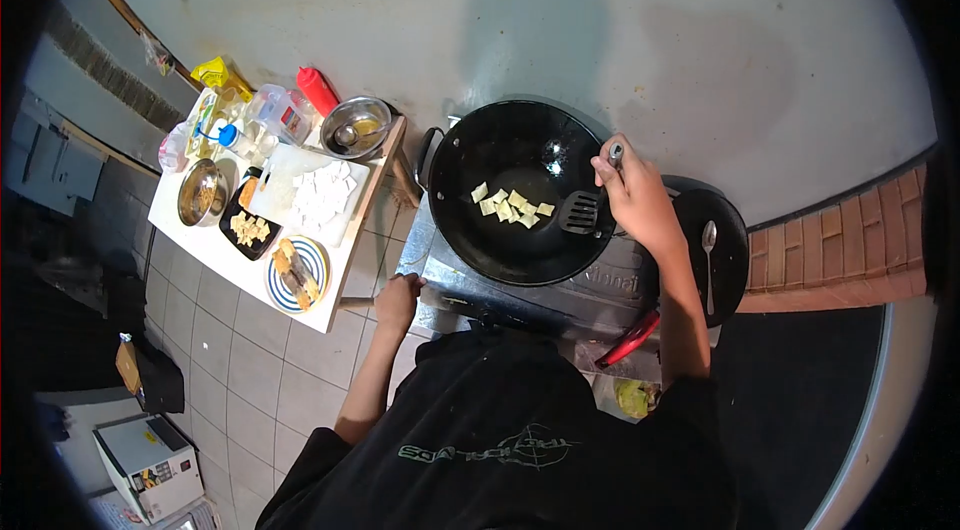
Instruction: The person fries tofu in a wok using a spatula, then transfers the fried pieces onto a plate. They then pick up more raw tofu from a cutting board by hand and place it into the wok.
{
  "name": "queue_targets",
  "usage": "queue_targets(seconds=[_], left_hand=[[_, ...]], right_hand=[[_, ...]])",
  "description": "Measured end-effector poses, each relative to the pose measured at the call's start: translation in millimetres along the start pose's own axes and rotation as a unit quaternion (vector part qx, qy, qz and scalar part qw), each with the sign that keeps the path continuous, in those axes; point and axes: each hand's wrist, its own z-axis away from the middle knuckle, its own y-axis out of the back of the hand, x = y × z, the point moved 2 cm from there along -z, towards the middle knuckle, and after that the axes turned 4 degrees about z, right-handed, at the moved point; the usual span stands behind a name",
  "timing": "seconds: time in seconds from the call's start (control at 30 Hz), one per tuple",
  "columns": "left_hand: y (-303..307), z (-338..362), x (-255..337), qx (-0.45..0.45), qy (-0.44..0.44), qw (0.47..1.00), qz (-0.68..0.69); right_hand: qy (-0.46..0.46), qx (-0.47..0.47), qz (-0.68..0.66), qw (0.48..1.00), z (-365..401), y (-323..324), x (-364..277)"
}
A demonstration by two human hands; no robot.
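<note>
My right hand grips the handle of a black slotted spatula. Its blade rests inside a large black wok, at the right of the bowl. Several small pale yellow-green square pieces lie together in the wok, just left of the blade. The wok sits on a silver gas stove. My left hand is curled closed by the stove's front left corner; what its fingers hold, if anything, is hidden.
Left stands a white table with a cutting board of white pieces, a striped plate, a black tray, metal bowls and a red bottle. A spoon lies on a black lid at right.
</note>
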Motion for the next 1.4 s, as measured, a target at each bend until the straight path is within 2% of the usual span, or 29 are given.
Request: queue_targets(seconds=[0.1, 0.2, 0.27, 0.33, 0.43, 0.5, 0.63, 0.73, 0.87, 0.97, 1.07, 1.17, 1.27, 1.4], left_hand=[[-1, 1, -1, 0.007, 0.007, 1.0, -0.004], [-2, 2, -1, 0.021, 0.015, 1.0, -0.008], [-1, 1, 0, 0.005, 0.009, 1.0, -0.005], [-3, 0, -3, 0.009, 0.005, 1.0, 0.003], [0, 1, -1, -0.002, 0.008, 1.0, 0.006], [1, 1, 2, -0.015, 0.009, 1.0, 0.001], [-3, -2, -4, 0.0, -0.003, 1.0, -0.013], [0, -1, -2, 0.003, -0.001, 1.0, -0.016], [-2, -1, -3, 0.013, -0.009, 1.0, -0.006], [-1, 0, -2, 0.009, 0.002, 1.0, -0.003], [1, 2, 1, 0.011, -0.003, 1.0, 0.0], [4, 3, 3, 0.01, -0.009, 1.0, 0.004], [4, 1, 3, -0.005, 0.004, 1.0, -0.003], [0, 0, -2, -0.002, 0.006, 1.0, -0.012]], right_hand=[[0.002, -0.023, 0.053, 0.998, -4, -8, 5], [-0.008, -0.02, 0.014, 1.0, -2, -20, 13], [0.031, -0.011, -0.041, 0.999, 0, -31, 15], [0.017, -0.038, -0.076, 0.996, 6, -33, 0], [0.032, -0.02, -0.073, 0.997, 8, -32, -15], [0.079, 0.031, -0.043, 0.995, 5, -32, -24], [0.081, 0.04, -0.065, 0.994, -2, -49, -31], [0.069, 0.002, -0.126, 0.99, -2, -64, -33], [0.052, -0.037, -0.1, 0.993, -3, -68, -31], [0.06, 0.027, -0.048, 0.997, 1, -58, -25], [0.046, 0.039, -0.045, 0.997, 4, -48, -21], [0.066, 0.037, -0.084, 0.994, 3, -54, -18], [0.032, -0.026, -0.128, 0.991, 0, -65, -14], [0.029, -0.011, -0.089, 0.996, 1, -65, -15]])
